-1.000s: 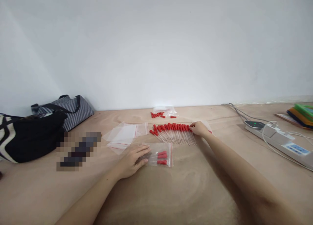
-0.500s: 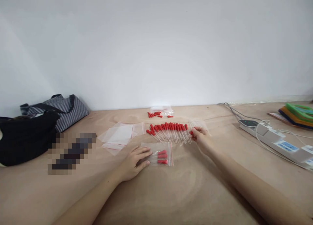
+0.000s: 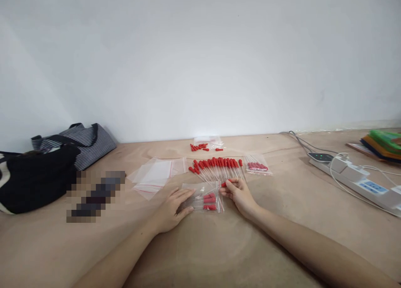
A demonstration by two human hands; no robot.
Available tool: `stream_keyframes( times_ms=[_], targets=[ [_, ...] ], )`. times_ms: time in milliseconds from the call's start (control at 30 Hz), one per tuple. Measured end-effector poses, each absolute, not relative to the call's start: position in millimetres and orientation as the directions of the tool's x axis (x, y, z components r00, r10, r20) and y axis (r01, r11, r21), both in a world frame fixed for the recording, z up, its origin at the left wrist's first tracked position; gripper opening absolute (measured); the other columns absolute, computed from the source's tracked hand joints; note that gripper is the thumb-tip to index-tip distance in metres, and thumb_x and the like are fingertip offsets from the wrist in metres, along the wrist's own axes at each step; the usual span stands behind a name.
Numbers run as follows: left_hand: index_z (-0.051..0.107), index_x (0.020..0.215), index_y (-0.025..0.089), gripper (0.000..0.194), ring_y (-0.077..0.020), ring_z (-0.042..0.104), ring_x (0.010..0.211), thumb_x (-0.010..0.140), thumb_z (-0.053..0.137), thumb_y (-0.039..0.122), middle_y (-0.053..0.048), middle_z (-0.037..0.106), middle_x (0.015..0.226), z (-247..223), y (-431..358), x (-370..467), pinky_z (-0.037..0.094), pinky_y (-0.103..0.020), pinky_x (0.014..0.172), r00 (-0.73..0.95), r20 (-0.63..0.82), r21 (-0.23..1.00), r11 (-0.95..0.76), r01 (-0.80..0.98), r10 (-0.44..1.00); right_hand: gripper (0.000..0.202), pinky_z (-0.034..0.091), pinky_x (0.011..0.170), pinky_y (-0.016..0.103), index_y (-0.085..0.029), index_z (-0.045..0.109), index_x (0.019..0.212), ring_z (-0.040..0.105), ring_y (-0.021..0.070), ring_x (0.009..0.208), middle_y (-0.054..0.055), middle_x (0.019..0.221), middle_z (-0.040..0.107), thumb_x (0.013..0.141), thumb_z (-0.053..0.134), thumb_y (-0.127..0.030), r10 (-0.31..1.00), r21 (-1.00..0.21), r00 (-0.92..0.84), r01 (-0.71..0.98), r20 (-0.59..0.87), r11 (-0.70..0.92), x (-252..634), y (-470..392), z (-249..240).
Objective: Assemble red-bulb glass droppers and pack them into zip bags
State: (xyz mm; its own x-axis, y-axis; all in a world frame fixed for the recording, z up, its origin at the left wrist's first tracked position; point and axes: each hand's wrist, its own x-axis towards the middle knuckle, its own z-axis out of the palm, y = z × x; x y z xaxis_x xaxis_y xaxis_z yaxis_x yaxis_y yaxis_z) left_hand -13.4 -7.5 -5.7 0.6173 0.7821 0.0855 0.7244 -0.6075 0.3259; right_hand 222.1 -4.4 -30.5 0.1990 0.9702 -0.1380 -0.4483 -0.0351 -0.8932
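My left hand lies with its fingers spread on the left part of a clear zip bag. Three red-capped droppers show inside that bag. At the bag's right, open end, my right hand pinches another dropper by its red bulb; its clear tube points left over the bag. Behind the hands lies a row of several red-bulbed droppers, tubes toward me. Right of the row rests a filled bag with several droppers in it.
Flat bags lie left of the row. Loose red bulbs are near the wall. At far left stand a striped bag and a black bag. A power strip with cables and colored items lie right.
My right hand has moved left and toward me from the row's right end, bringing a dropper to the bag's open end. The filled bag on the right is now uncovered. My left hand stays put.
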Motion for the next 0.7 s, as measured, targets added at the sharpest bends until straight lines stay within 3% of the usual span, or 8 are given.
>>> stream_keyframes(
  times_ms=[67, 167, 300, 433, 500, 633, 700],
  targets=[
    [0.038, 0.127, 0.023, 0.046, -0.0213, 0.037, 0.121, 0.084, 0.042, 0.038, -0.005, 0.045, 0.129, -4.8, -8.0, -12.8, 0.024, -0.045, 0.104, 0.606, 0.096, 0.331, -0.600, 0.729, 0.789, 0.035, 0.046, 0.044, 0.021, -0.021, 0.037, 0.074, 0.057, 0.0098, 0.046, -0.006, 0.055, 0.056, 0.061, 0.067, -0.034, 0.983, -0.924, 0.127, -0.375, -0.133, -0.076, 216.1, -6.5, -30.5],
    [0.039, 0.127, 0.021, 0.046, -0.0212, 0.038, 0.120, 0.084, 0.043, 0.038, -0.005, 0.046, 0.129, -4.3, -8.2, -12.4, 0.024, -0.045, 0.104, 0.600, 0.094, 0.331, -0.593, 0.734, 0.795, 0.037, 0.029, 0.027, 0.016, -0.021, 0.036, 0.076, 0.042, 0.0054, 0.027, -0.010, 0.049, 0.050, 0.062, 0.063, -0.042, 0.995, -0.975, 0.004, -0.199, -0.098, -0.095, 212.7, -6.3, -30.0],
    [0.044, 0.123, 0.020, 0.044, -0.0210, 0.040, 0.119, 0.083, 0.044, 0.037, -0.006, 0.048, 0.127, -4.2, -8.9, -11.5, 0.024, -0.045, 0.104, 0.600, 0.085, 0.334, -0.590, 0.735, 0.795, 0.033, 0.017, 0.025, 0.015, -0.021, 0.036, 0.077, 0.033, 0.0040, 0.022, -0.013, 0.043, 0.044, 0.066, 0.056, -0.044, 0.984, -0.994, -0.145, -0.023, -0.102, -0.106, 213.8, -1.0, -30.7],
    [0.046, 0.121, 0.022, 0.041, -0.0208, 0.041, 0.118, 0.083, 0.045, 0.036, -0.005, 0.050, 0.125, -3.4, -9.9, -10.5, 0.025, -0.045, 0.103, 0.601, 0.094, 0.338, -0.594, 0.730, 0.793, 0.019, 0.020, 0.026, 0.015, -0.021, 0.039, 0.071, 0.035, 0.0050, 0.024, -0.012, 0.039, 0.040, 0.070, 0.051, -0.036, 0.964, -0.989, -0.246, 0.135, -0.095, -0.063, 212.5, 3.4, -34.9],
    [0.047, 0.121, 0.023, 0.040, -0.0209, 0.042, 0.118, 0.082, 0.045, 0.035, -0.005, 0.050, 0.125, -3.3, -9.7, -10.6, 0.025, -0.046, 0.103, 0.604, 0.097, 0.340, -0.597, 0.727, 0.791, 0.016, 0.024, 0.029, 0.016, -0.019, 0.042, 0.064, 0.038, 0.0052, 0.027, -0.010, 0.039, 0.041, 0.072, 0.048, -0.032, 0.962, -0.956, -0.264, 0.292, -0.067, 0.013, 212.8, 4.5, -36.1],
    [0.046, 0.121, 0.022, 0.041, -0.0209, 0.042, 0.117, 0.083, 0.045, 0.035, -0.005, 0.050, 0.125, -4.4, -8.6, -11.7, 0.024, -0.047, 0.103, 0.613, 0.102, 0.349, -0.606, 0.715, 0.783, 0.022, 0.034, 0.040, 0.018, -0.016, 0.053, 0.057, 0.049, 0.0080, 0.041, -0.003, 0.050, 0.055, 0.074, 0.046, -0.029, 0.979, -0.831, -0.202, 0.547, -0.009, 0.105, 229.6, 17.1, -25.7],
    [0.047, 0.121, 0.022, 0.040, -0.0208, 0.042, 0.117, 0.083, 0.044, 0.035, -0.005, 0.050, 0.125, -4.7, -8.5, -12.0, 0.024, -0.047, 0.104, 0.617, 0.101, 0.349, -0.609, 0.713, 0.781, 0.018, 0.040, 0.052, 0.019, -0.016, 0.059, 0.061, 0.057, 0.0120, 0.060, 0.001, 0.065, 0.063, 0.071, 0.048, -0.027, 0.995, -0.780, -0.091, 0.619, 0.040, 0.088, 248.8, 32.5, -14.2]
  ],
)
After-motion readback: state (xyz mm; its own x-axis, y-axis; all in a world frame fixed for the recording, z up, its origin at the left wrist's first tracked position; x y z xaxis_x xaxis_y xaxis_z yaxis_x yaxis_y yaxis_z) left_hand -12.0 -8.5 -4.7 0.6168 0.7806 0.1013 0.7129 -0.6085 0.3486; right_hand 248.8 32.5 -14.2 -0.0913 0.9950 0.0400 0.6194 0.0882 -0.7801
